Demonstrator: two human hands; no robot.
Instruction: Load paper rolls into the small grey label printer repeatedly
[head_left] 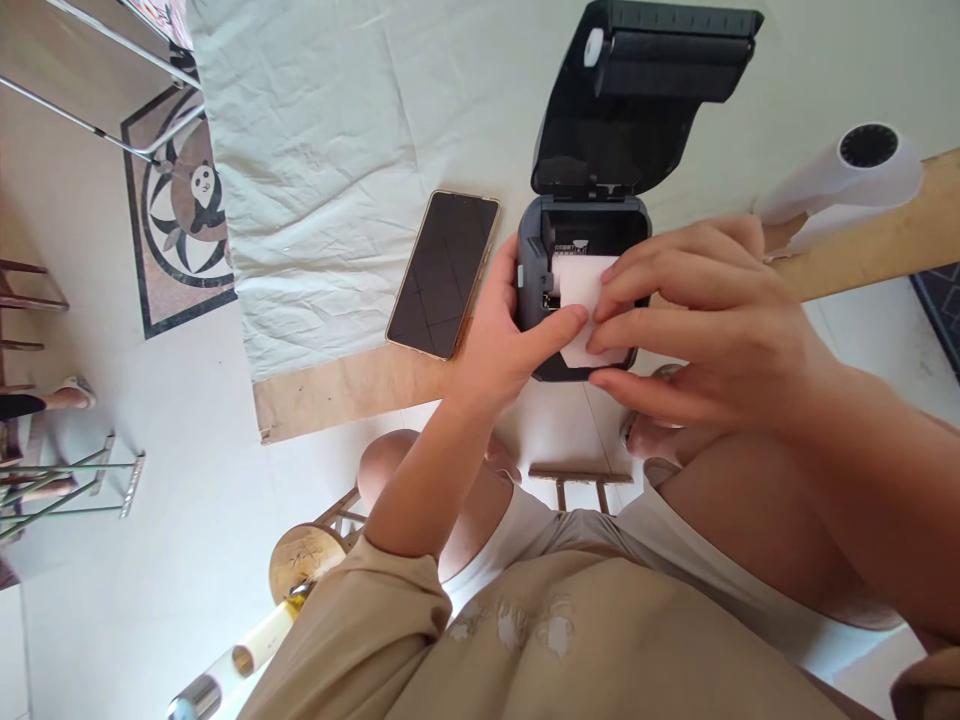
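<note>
Fingers (607, 345) of right hand (705, 330) pinch paper strip (581, 290) over open printer (581, 290); left hand (502, 340) grips printer's left side. Tip: keep paper square to slot, phone (444, 273) left of printer stays clear.

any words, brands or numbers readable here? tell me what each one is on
No text can be read.
Printer: small white marks inside the open paper bay, too small to read.
Paper under the left hand and right hand: blank.
Phone: dark screen, nothing showing.
Floor mat: a panda picture, no letters.
</note>
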